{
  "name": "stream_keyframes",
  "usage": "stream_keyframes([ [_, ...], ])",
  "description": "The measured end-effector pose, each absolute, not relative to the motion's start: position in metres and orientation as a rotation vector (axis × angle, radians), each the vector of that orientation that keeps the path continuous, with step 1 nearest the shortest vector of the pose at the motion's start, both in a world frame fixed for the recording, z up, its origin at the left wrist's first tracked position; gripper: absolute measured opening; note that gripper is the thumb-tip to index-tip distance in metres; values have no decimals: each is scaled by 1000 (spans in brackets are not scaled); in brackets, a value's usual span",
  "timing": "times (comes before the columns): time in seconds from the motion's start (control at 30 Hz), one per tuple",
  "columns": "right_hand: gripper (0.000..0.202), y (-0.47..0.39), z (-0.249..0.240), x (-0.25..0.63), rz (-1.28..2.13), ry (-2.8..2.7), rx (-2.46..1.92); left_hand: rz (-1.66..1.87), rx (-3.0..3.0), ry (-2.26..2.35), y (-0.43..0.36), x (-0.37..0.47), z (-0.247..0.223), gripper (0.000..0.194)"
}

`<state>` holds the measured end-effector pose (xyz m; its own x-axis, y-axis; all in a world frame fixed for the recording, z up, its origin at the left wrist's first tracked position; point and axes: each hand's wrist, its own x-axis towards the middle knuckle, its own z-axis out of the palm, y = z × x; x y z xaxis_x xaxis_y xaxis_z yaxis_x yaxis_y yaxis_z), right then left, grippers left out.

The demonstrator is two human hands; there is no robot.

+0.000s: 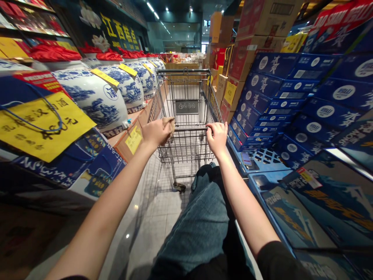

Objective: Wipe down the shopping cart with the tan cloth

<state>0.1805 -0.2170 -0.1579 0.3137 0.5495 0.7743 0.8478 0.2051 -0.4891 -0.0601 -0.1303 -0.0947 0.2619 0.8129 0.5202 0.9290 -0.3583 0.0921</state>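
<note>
A wire shopping cart stands straight ahead of me, with its dark handle bar across the near side. My left hand is closed round a crumpled tan cloth at the left end of the bar. The cloth hides how far those fingers wrap the bar itself. At the bar's right end, my right hand curls over it, the little finger side slightly raised. A grey sign plate hangs inside the cart's far part. Below the bar is a shallow wire basket section.
Large blue-and-white porcelain jars with red cloth tops line the left side. Blue cartons rise in stacks at the right, some on a blue plastic pallet. Brown boxes tower behind them. Tiled floor runs between.
</note>
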Motion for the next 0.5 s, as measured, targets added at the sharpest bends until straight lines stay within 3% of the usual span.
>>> stream_keyframes([
  [0.1, 23, -216, -158, 178, -335, -1336, -1466, -693, -2281, -1760, -145, -46, -89, 45],
  [0.33, 33, -215, -161, 178, -287, -1340, -1425, -693, -2449, -1173, -171, -10, -114, 27],
  [0.5, 42, -210, -166, 197, -281, -1218, -1315, -745, -2485, -1292, -150, -8, -115, 47],
])
